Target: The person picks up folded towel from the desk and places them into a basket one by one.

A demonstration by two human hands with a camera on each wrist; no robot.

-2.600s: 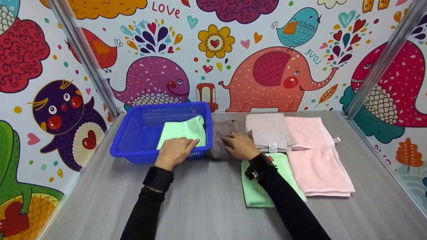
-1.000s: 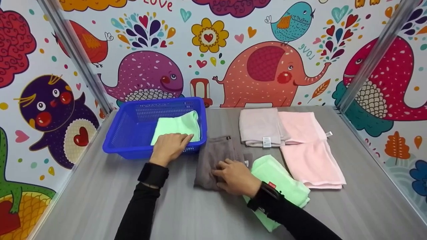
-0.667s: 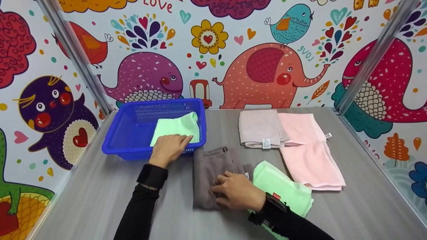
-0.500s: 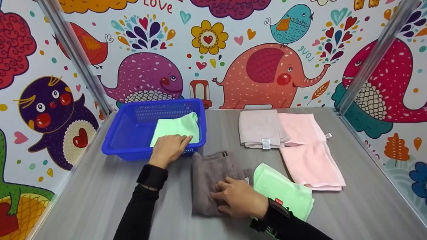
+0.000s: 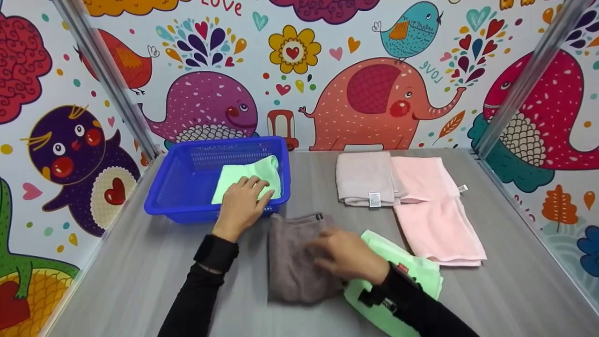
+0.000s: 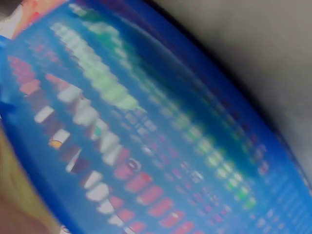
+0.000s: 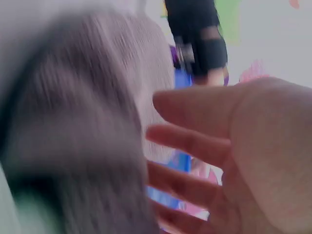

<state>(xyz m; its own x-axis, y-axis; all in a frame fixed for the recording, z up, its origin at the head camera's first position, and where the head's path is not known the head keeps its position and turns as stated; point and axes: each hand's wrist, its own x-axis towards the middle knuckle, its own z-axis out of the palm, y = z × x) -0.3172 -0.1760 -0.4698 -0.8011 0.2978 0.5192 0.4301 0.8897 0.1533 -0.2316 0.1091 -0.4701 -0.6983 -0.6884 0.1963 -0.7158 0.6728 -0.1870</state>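
Note:
A folded grey-brown towel (image 5: 299,262) lies on the table in front of the basket, its edges somewhat rumpled. My right hand (image 5: 344,252) is blurred over the right part of this towel. In the right wrist view its fingers (image 7: 190,141) are loosely extended beside the cloth, gripping nothing. My left hand (image 5: 243,203) is at the near rim of the blue plastic basket (image 5: 175,187), fingers spread over the folded mint-green towel (image 5: 229,175) inside. The left wrist view shows mostly the basket's perforated wall (image 6: 161,126), blurred.
A second mint-green towel (image 5: 421,271) lies partly under my right forearm. Farther back right are a folded pale grey-pink towel (image 5: 362,175) with a white label and pink towels (image 5: 437,224). A cartoon-printed wall (image 5: 323,42) encloses the grey table (image 5: 252,299).
The grey-brown towel came from beside the basket toward the front under my right hand, which now lifts its fingers off it. The right-hand green towel shifted and turned. My left fingers spread out.

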